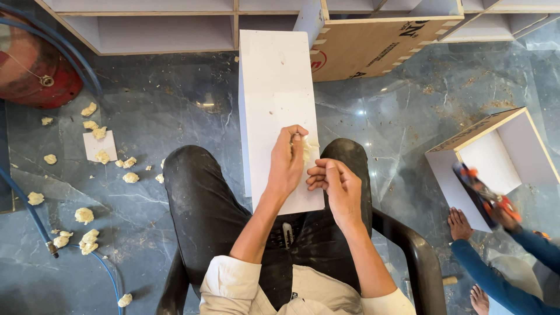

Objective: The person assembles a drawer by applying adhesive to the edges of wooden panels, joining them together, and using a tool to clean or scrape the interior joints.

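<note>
Marble floor (146, 111) underfoot, the seated person's lap braces a white board (277, 87) while the left hand (287, 160) pinches a yellowish wad (308, 149) against it, right hand (338, 184) loosely curled, empty.

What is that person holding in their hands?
The left hand pinches a pale yellowish wad by its edge against the white board. The right hand holds nothing.

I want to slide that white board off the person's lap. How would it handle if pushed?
The white board looks stiff: it spans lap to floor without sagging. Its smooth face would probably slide easily. The left hand presses a pale wad on it, so it may resist until released.
</note>
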